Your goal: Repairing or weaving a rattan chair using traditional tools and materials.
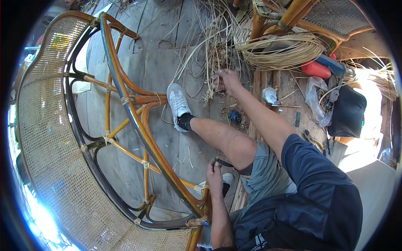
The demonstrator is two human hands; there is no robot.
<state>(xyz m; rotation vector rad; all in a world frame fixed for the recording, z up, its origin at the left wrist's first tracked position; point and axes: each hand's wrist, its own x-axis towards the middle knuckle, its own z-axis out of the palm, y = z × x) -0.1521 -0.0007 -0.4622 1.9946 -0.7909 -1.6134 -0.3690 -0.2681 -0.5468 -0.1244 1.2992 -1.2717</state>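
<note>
My right hand [228, 81] reaches out to a loose heap of pale rattan strips [209, 54] on the floor, its fingers closed on the strips. Beside my bent knee, my left hand [215, 178] is closed on a dark, narrow, flat object [226, 164]; its far end lies against my leg and its kind is unclear. To the left lies a tipped rattan chair frame [138, 121] of glossy brown poles, its joints bound with pale strips. Woven cane [50, 138] fills its curved panel.
A coil of rattan strip [284, 52] lies under another cane-seated chair [335, 16]. Near it are a red object [315, 69], a white cup [270, 95], a plastic bag [316, 100], pliers [313, 140] and a black cushion-like object [348, 111]. My shoe [178, 102] touches the frame's poles.
</note>
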